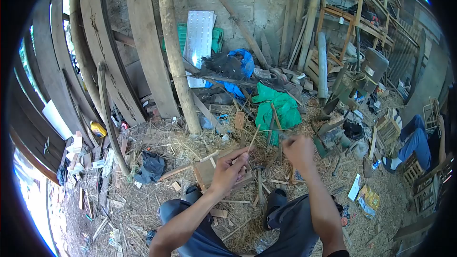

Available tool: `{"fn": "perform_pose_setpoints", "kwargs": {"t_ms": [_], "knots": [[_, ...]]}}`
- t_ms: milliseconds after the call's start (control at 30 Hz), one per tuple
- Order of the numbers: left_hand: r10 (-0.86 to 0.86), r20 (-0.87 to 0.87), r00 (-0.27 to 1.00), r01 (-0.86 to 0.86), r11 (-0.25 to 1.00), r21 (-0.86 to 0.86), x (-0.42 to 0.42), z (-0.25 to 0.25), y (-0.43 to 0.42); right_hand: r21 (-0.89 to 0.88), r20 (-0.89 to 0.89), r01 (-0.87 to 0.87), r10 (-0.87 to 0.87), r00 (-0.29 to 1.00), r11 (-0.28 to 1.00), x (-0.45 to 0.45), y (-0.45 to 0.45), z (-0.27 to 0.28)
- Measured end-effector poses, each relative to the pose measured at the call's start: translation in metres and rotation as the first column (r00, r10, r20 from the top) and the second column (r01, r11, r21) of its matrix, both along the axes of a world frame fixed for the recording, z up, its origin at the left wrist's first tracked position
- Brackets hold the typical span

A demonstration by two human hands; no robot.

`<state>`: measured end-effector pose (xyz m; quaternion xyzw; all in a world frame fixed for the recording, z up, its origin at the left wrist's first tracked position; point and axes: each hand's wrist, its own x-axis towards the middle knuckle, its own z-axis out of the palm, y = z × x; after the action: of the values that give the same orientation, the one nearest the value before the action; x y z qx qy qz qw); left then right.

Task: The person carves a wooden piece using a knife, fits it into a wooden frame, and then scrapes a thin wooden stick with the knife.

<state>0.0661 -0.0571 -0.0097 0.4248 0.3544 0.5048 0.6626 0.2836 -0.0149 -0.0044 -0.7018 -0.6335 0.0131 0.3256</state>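
My left hand point(230, 170) is closed around a thin wooden stick point(254, 138), which points up and away from me. Under that hand, on the ground, lies a wooden block point(204, 173). To the right, my right hand point(299, 152) is raised and curled into a fist, slightly blurred. Something narrow seems to reach from its fingers, but I cannot make out what it is. Between my feet lies what looks like a hammer point(259, 176), its handle towards me.
Ahead lies a green sack point(276, 109) near a blue tarp point(246, 64). Wooden posts and planks point(147, 43) lean at the left. A black plastic bag point(151, 166) lies among straw and scraps. At the right sits another person point(416, 138), near a yellow packet point(368, 201).
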Motion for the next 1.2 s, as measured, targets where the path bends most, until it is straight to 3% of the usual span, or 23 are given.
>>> {"fn": "perform_pose_setpoints", "kwargs": {"t_ms": [67,167,267,300,367,500,567,600,667,833,1100,1200], "knots": [[-0.005,0.005,1.000,0.005,1.000,-0.020,0.001,-0.002,0.002,0.047,0.009,-0.206,0.206,0.978,0.977,-0.030,-0.015,0.000],[-0.066,-0.066,0.996,0.069,0.997,0.035,0.007,-0.003,0.001,-0.013,0.108,-0.233,0.233,0.967,0.972,-0.051,-0.016,0.003],[-0.041,-0.023,0.999,0.042,0.997,0.065,0.008,0.000,-0.006,0.056,0.140,-0.123,0.115,0.983,0.991,-0.038,0.003,-0.004],[-0.091,-0.104,0.990,0.098,0.993,0.069,0.006,0.007,-0.011,0.057,0.142,-0.122,0.112,0.983,0.991,-0.027,0.013,-0.005],[-0.140,-0.182,0.973,0.156,0.985,0.072,0.007,0.010,-0.016,0.010,0.044,0.077,-0.077,0.996,0.997,-0.002,0.029,-0.005],[-0.167,-0.043,0.985,0.168,0.985,0.032,0.008,0.005,-0.011,0.008,-0.031,0.041,-0.040,0.999,0.999,0.003,0.014,0.003],[-0.136,0.026,0.990,0.136,0.990,-0.019,0.006,0.001,-0.005,0.085,-0.029,-0.168,0.171,0.985,0.982,-0.015,-0.003,0.000],[-0.135,0.038,0.990,0.136,0.990,-0.037,0.005,-0.002,-0.002,0.085,-0.029,-0.172,0.174,0.984,0.982,-0.025,-0.007,-0.002],[-0.139,0.046,0.989,0.141,0.988,-0.059,0.006,-0.003,-0.002,0.048,0.207,-0.291,0.275,0.939,0.956,-0.039,-0.014,-0.006],[-0.023,-0.033,0.999,0.026,0.996,0.081,0.012,-0.003,-0.003,0.047,0.164,-0.234,0.223,0.961,0.971,-0.041,-0.010,0.001],[-0.019,-0.054,0.998,0.020,1.000,0.022,0.006,0.001,0.000,-0.014,0.248,-0.144,0.143,0.958,0.989,-0.034,0.012,-0.009],[-0.016,-0.084,0.996,0.020,0.999,0.047,0.004,0.004,0.000,-0.086,0.198,0.067,-0.049,0.979,0.994,-0.019,0.023,0.004]]}}
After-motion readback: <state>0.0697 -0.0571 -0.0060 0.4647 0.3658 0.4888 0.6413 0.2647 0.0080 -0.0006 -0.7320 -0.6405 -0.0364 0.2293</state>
